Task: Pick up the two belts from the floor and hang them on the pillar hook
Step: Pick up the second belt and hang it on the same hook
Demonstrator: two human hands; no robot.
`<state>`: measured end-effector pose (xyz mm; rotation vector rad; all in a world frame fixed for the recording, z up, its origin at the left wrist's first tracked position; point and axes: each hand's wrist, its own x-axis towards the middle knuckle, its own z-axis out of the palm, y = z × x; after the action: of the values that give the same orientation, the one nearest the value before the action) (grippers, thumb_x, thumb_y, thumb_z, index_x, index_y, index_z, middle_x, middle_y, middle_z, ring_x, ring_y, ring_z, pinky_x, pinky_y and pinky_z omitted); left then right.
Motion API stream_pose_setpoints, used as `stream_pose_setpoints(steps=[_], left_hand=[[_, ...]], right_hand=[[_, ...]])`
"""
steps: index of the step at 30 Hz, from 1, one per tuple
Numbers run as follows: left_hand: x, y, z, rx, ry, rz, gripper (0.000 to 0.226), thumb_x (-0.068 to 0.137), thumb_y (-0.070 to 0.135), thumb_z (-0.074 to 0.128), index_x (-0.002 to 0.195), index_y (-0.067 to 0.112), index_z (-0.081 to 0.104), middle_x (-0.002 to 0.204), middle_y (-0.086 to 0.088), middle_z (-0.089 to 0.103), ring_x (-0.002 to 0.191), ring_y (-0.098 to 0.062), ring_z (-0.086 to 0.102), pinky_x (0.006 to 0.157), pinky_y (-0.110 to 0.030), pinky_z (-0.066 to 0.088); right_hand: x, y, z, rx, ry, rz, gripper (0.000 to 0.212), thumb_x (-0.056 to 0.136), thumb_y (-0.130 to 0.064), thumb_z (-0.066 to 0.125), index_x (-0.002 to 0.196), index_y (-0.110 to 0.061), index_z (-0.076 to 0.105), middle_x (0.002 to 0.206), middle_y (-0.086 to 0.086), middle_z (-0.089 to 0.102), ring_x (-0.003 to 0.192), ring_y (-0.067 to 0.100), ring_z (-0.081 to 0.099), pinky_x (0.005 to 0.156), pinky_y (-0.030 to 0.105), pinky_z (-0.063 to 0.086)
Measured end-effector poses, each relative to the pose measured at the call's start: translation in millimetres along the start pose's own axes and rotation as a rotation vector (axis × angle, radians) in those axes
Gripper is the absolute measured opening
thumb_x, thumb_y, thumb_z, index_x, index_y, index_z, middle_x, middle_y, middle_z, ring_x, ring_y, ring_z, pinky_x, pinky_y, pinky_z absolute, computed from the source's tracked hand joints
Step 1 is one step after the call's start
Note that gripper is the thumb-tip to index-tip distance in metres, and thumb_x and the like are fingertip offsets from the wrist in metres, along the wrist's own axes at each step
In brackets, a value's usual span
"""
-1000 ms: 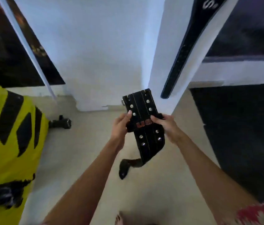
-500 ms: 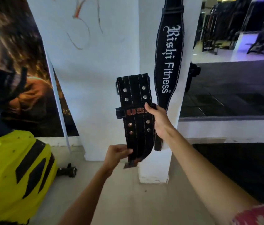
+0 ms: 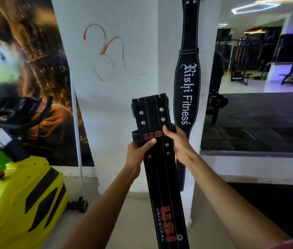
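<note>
I hold a black studded leather belt [image 3: 160, 177] with red lettering upright in front of the white pillar [image 3: 169, 51]. My left hand [image 3: 138, 151] grips its left edge just under the red-lettered loop. My right hand [image 3: 178, 141] clasps its right edge at the same height. The belt's buckle end points up and its long tail hangs down past the bottom of the view. A second black belt [image 3: 187, 83] with white script hangs flat against the pillar from above the frame. The hook itself is out of view.
A yellow-green machine [image 3: 19, 203] with black handles stands at the left. Behind it a dark poster [image 3: 39, 78] covers the wall. A mirror [image 3: 259, 87] at the right reflects gym equipment. A small black foot [image 3: 78, 204] rests on the pale floor [image 3: 124, 221].
The view has tilted up from the floor to the pillar. The belt has been raised and unfolded so its tail hangs long. My left hand moved up from the lower end to the loop.
</note>
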<state>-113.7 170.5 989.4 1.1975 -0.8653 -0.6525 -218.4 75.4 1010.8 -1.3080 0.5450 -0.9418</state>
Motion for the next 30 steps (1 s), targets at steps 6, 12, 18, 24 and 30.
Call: stream_pose_setpoints(steps=[6, 12, 18, 24, 30], left_hand=[[0.1, 37.6, 23.0, -0.254, 0.13, -0.033, 0.007, 0.079, 0.014, 0.072, 0.084, 0.01, 0.069, 0.089, -0.014, 0.07, 0.087, -0.034, 0.067, 0.08, -0.046, 0.055], [3.0, 67.1, 27.1, -0.263, 0.1, 0.036, 0.013, 0.075, 0.018, 0.076, 0.082, 0.009, 0.069, 0.09, -0.017, 0.067, 0.084, -0.034, 0.063, 0.085, -0.06, 0.048], [-4.7, 77.0, 23.3, -0.282, 0.033, 0.07, 0.005, 0.077, 0.014, 0.074, 0.081, 0.012, 0.072, 0.084, -0.012, 0.071, 0.084, -0.032, 0.067, 0.084, -0.05, 0.055], [-5.8, 92.2, 21.5, -0.294, 0.053, 0.083, 0.003, 0.078, 0.013, 0.073, 0.078, 0.012, 0.071, 0.08, -0.007, 0.072, 0.08, -0.028, 0.07, 0.079, -0.043, 0.058], [1.3, 102.4, 10.7, -0.285, 0.058, 0.079, 0.011, 0.077, 0.016, 0.074, 0.083, 0.008, 0.07, 0.084, -0.01, 0.071, 0.081, -0.028, 0.07, 0.078, -0.041, 0.058]], right_hand=[[-21.2, -21.7, -3.0, -0.146, -0.027, -0.173, 0.034, 0.087, -0.027, 0.06, 0.117, -0.013, 0.057, 0.117, 0.008, 0.066, 0.108, 0.018, 0.062, 0.094, 0.029, 0.049], [-62.6, 25.2, -24.9, -0.283, 0.004, -0.1, 0.015, 0.084, -0.012, 0.064, 0.099, -0.016, 0.065, 0.103, 0.006, 0.069, 0.103, 0.025, 0.064, 0.097, 0.036, 0.049], [-74.8, 3.3, -12.2, -0.161, 0.109, -0.111, 0.033, 0.082, -0.023, 0.067, 0.113, -0.013, 0.062, 0.116, 0.009, 0.067, 0.105, 0.019, 0.064, 0.09, 0.03, 0.052], [-66.6, -23.4, 4.7, -0.16, 0.15, -0.262, 0.012, 0.084, -0.012, 0.063, 0.094, -0.018, 0.067, 0.096, 0.003, 0.07, 0.094, 0.018, 0.067, 0.094, 0.037, 0.052], [-94.1, 4.3, 2.0, -0.249, 0.085, -0.036, 0.057, 0.077, -0.047, 0.064, 0.125, -0.018, 0.052, 0.118, -0.004, 0.061, 0.113, 0.018, 0.057, 0.096, 0.037, 0.046]])
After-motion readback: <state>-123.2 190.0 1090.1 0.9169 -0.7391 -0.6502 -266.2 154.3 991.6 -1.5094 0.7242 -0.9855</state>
